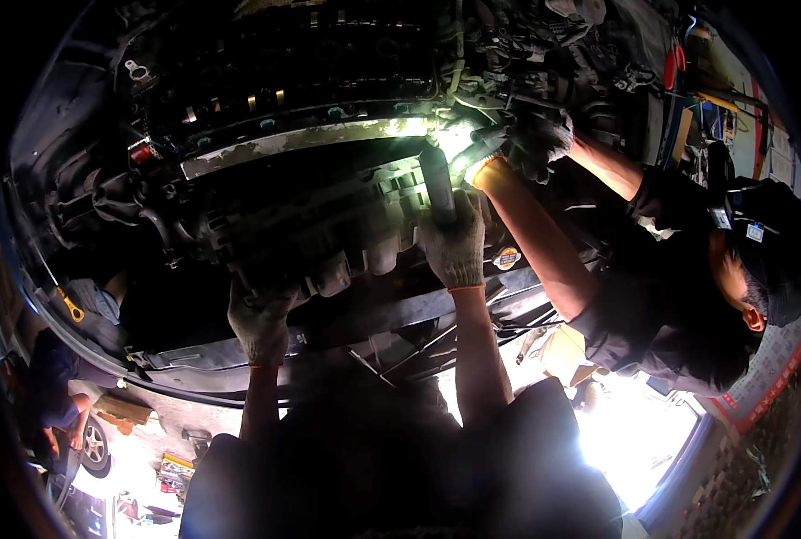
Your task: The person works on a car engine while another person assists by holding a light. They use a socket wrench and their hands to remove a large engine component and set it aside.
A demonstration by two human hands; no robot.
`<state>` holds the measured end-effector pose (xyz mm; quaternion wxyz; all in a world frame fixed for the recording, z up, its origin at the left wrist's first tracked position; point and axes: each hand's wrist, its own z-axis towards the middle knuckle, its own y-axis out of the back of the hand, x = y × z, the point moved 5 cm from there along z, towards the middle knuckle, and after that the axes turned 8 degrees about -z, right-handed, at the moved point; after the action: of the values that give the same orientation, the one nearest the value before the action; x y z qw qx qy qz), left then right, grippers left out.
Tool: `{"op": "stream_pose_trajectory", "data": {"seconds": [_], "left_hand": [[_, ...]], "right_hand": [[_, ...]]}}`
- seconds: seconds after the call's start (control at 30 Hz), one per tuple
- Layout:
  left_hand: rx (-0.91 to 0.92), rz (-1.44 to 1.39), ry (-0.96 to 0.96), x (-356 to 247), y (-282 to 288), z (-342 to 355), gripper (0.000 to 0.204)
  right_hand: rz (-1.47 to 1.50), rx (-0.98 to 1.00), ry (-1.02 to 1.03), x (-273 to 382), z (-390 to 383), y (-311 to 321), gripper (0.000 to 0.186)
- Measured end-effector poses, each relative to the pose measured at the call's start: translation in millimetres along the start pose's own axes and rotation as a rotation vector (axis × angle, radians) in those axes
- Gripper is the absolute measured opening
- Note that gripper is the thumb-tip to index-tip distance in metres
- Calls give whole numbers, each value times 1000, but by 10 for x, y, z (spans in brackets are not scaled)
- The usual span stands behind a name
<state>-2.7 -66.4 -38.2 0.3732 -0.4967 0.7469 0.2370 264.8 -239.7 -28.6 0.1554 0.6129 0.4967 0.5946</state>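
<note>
Over an open engine bay, my left hand (261, 323), in a pale knitted glove, grips the near left end of a grey intake manifold (333, 274). Its fingertips are lost in shadow. My right hand (457, 242), gloved too, is closed around a dark, slim work light (436, 184) held upright at the manifold's right end. A bright glow falls just beyond it. Close by, a co-worker's two gloved hands reach in from the right, the nearer one beside the light and the farther one (551, 139) among the hoses.
Behind the manifold runs a pale metal edge (301, 144) of the engine. A radiator cap (506, 259) sits right of my right wrist. At the left lies a yellow pull handle (75, 310). The co-worker (679, 287) leans in from the right; another person (59, 404) is at lower left, near a wheel (96, 446).
</note>
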Motion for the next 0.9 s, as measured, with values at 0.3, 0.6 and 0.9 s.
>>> {"op": "stream_pose_trajectory", "data": {"seconds": [0.3, 0.6, 0.9], "left_hand": [[3, 80, -141, -136, 23, -31, 46], [6, 158, -128, -37, 86, 9, 56], [19, 143, -127, -56, 56, -13, 53]], "right_hand": [[469, 8, -148, 247, -65, 97, 16], [402, -192, -65, 292, -24, 43, 18], [436, -113, -159, 288, -16, 13, 19]]}}
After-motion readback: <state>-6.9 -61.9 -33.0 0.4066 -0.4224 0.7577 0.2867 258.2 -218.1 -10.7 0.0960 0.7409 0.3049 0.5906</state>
